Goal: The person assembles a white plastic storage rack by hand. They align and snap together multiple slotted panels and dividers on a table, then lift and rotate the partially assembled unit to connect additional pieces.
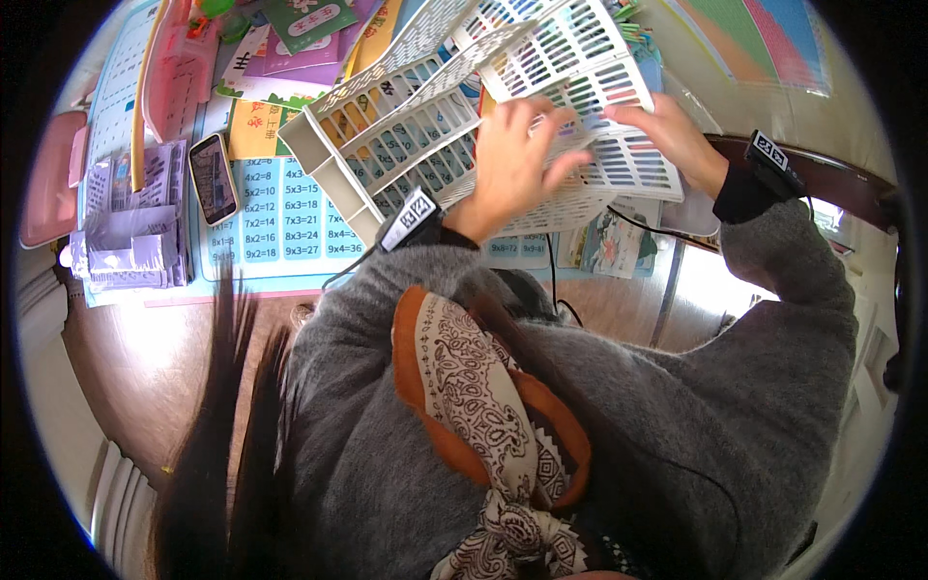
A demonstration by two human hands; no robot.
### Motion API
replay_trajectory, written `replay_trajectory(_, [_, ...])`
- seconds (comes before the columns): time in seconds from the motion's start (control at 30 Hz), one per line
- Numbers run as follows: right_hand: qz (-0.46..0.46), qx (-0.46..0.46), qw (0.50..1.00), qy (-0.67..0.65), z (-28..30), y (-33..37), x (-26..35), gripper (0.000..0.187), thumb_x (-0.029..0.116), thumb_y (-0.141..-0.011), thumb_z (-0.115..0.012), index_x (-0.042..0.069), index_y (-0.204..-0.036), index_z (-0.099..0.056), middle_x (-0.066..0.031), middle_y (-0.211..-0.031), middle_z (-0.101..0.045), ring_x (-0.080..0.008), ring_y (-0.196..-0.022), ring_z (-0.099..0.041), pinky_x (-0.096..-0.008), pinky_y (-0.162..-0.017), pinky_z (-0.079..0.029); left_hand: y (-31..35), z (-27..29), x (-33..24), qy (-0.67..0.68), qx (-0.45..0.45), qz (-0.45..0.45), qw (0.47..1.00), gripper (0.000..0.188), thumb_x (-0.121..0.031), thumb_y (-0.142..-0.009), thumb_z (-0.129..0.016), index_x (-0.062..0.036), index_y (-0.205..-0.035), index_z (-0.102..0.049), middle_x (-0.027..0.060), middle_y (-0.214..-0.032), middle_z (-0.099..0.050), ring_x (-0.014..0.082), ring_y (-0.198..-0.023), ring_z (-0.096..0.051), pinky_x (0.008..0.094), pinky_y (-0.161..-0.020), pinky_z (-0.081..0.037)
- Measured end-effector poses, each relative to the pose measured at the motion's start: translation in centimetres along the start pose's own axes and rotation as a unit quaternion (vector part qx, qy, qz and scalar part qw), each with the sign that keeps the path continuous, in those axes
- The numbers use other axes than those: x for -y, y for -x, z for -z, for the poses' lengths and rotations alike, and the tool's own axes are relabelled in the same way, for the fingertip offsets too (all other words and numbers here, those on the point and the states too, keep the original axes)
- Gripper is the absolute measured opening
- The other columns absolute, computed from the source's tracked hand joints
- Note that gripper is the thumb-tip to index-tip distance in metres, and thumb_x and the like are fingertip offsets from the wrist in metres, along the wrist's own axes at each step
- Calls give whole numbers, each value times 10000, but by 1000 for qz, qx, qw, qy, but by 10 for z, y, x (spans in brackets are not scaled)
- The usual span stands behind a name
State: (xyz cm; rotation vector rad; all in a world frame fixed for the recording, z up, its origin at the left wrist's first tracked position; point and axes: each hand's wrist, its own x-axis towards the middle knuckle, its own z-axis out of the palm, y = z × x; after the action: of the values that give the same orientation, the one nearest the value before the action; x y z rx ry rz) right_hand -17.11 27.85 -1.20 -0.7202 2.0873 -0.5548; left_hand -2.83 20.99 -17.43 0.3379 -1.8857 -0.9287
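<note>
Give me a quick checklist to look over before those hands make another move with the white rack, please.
1. Right hand has a hold: ok, thumb on the face of the white slatted rack at its right edge.
2. Left hand has a hold: cannot tell; it is over the slats, partly blurred.
3. Rack resting on the blue printed mat: cannot tell, its underside is hidden.
4. Phone out of the way: ok, it lies apart, left of the rack.
5. Orange booklet clear of the rack: cannot tell; they meet in this view.
6. Long dark hair away from both hands: ok, it hangs apart.
</note>
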Motion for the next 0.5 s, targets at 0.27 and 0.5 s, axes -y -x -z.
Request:
replay_trajectory(0.27, [-73,-114,987,92,-9,-2,-13,403,352,-900,-571,-24,-1026,-643,-39,-776,-643,-90,-630,-582,-257,-557,-486,16,-35,-2,16,71,15,997,157,-97,-736,-678,-74,-891,-660,42,-737,-587,241,-688,-590,364,-560,-491])
replay_trajectory(0.5, [5,-84,991,105,-2,-3,-21,391,344,-900,-566,-17,-1026,-644,-26,-838,-652,-95,-714,-594,-251,-627,-479,12,-26,-6,29,2,-13,999,245,-127,-754,-697,-92,-994,-661,54,-719,-568,237,-641,-564,339,-524,-444])
